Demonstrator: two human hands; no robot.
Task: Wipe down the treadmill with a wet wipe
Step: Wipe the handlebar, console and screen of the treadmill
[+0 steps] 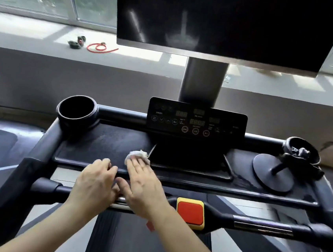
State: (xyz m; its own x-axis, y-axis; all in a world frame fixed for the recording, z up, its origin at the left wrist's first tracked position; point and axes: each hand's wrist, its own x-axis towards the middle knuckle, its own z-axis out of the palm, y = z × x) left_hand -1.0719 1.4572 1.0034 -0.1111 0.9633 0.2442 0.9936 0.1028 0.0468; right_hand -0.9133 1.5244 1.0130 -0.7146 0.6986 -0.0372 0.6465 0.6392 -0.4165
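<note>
Right hand (pixel 143 182) flat on crumpled wipe (pixel 137 155).

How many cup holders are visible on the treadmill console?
2. The left cup holder sits at the console's far left corner and looks empty. The right cup holder sits at the far right corner, with a dark gadget in it.

Gym: treadmill (pixel 106 140) with screen (pixel 224 19)

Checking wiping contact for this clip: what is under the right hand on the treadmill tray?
A crumpled white wet wipe lies under the right hand's straight fingers, pressed on the black console tray. Its far edge shows; the rest, and the tray beneath, is covered.
</note>
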